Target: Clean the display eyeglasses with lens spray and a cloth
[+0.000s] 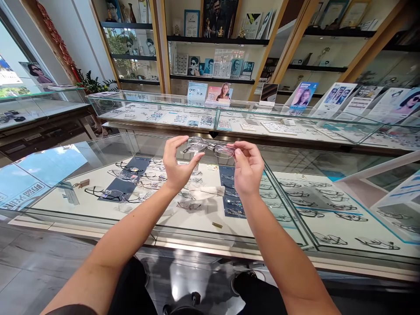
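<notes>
A pair of eyeglasses with a thin dark frame is held up in front of me, above the glass showcase. My left hand grips its left side, thumb low by the left lens and fingers at the upper corner. At the other end, my right hand pinches the right side near the hinge between thumb and fingers. Below my hands lie several more glasses, among them a black-framed pair to the left. A whitish strip is between my wrists, lower down.
Dark blue display panels lie under glasses in the showcase. A small gold-coloured bar is near its front edge. To the right, another glass case section holds several frames. Behind stand a long display counter and wall shelves.
</notes>
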The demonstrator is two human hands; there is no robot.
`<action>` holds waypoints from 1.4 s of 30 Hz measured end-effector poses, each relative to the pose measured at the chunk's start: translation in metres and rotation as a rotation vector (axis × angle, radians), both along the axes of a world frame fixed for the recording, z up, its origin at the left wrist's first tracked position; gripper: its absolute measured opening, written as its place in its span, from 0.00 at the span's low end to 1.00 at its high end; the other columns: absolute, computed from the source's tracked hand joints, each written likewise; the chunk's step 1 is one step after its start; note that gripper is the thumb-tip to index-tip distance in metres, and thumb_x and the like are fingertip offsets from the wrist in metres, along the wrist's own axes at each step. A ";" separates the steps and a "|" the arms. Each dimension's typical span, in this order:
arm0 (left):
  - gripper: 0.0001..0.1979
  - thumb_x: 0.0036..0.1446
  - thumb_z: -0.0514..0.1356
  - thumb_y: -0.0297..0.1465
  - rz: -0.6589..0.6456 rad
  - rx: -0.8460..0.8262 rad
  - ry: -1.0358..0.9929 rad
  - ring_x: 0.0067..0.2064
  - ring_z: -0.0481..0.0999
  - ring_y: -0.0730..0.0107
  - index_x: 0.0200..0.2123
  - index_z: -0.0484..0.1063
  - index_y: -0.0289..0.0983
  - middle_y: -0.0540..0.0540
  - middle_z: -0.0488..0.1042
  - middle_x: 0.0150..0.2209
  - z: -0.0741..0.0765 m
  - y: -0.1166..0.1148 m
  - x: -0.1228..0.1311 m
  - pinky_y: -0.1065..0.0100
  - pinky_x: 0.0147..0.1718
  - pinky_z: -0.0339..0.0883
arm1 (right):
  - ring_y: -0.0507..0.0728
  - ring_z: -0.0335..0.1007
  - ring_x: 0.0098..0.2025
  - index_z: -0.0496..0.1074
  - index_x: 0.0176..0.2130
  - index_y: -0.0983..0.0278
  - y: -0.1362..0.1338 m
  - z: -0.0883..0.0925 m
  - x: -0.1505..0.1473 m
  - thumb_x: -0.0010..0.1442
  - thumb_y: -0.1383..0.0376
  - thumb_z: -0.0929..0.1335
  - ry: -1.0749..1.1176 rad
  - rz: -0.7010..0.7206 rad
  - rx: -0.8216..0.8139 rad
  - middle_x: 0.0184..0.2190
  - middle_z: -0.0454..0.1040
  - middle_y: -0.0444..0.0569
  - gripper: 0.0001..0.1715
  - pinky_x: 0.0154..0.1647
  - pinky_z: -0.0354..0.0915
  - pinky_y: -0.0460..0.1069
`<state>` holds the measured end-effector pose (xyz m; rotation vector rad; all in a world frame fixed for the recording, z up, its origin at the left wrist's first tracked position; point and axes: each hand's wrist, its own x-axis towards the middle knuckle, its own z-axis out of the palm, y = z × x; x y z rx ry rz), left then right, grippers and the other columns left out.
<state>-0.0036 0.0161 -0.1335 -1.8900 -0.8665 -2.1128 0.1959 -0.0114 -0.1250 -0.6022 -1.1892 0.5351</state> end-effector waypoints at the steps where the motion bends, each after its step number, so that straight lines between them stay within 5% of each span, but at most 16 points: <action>1: 0.26 0.61 0.74 0.47 -0.004 -0.008 -0.009 0.54 0.79 0.58 0.56 0.74 0.41 0.41 0.77 0.51 0.000 0.000 0.000 0.54 0.54 0.76 | 0.62 0.83 0.54 0.76 0.47 0.57 0.000 0.000 0.000 0.68 0.55 0.72 -0.012 -0.004 -0.005 0.47 0.82 0.50 0.11 0.59 0.78 0.61; 15: 0.30 0.57 0.77 0.44 -0.301 -0.113 -0.148 0.55 0.81 0.59 0.58 0.75 0.42 0.42 0.79 0.52 0.000 0.006 0.001 0.54 0.58 0.76 | 0.62 0.84 0.50 0.77 0.45 0.58 0.006 -0.001 0.000 0.64 0.56 0.74 -0.009 -0.018 -0.038 0.44 0.83 0.49 0.12 0.59 0.75 0.60; 21: 0.37 0.46 0.81 0.48 -0.577 -0.484 -0.344 0.47 0.84 0.61 0.56 0.77 0.40 0.40 0.82 0.51 0.000 0.014 -0.003 0.60 0.46 0.79 | 0.61 0.80 0.57 0.78 0.49 0.57 0.020 -0.006 0.013 0.65 0.56 0.71 -0.070 0.089 -0.154 0.51 0.85 0.51 0.14 0.61 0.74 0.61; 27: 0.35 0.39 0.83 0.42 -0.928 -0.801 -0.454 0.44 0.84 0.63 0.51 0.82 0.38 0.42 0.85 0.44 0.007 0.010 0.000 0.60 0.49 0.78 | 0.63 0.73 0.66 0.81 0.59 0.50 0.005 -0.002 0.005 0.62 0.57 0.77 -0.434 0.074 0.002 0.63 0.78 0.50 0.25 0.65 0.72 0.62; 32: 0.30 0.42 0.82 0.39 -1.108 -1.044 -0.423 0.38 0.82 0.64 0.48 0.85 0.36 0.39 0.86 0.43 0.010 0.003 0.001 0.63 0.39 0.75 | 0.66 0.73 0.65 0.84 0.54 0.45 -0.008 0.000 -0.001 0.63 0.54 0.79 -0.498 -0.058 0.130 0.61 0.78 0.48 0.20 0.66 0.71 0.66; 42: 0.25 0.41 0.82 0.43 -1.309 -1.270 -0.250 0.41 0.84 0.59 0.40 0.86 0.35 0.36 0.86 0.41 0.005 0.003 -0.002 0.65 0.35 0.70 | 0.66 0.75 0.60 0.85 0.43 0.49 -0.023 0.009 -0.003 0.62 0.54 0.79 -0.541 -0.154 0.197 0.56 0.82 0.48 0.08 0.62 0.70 0.66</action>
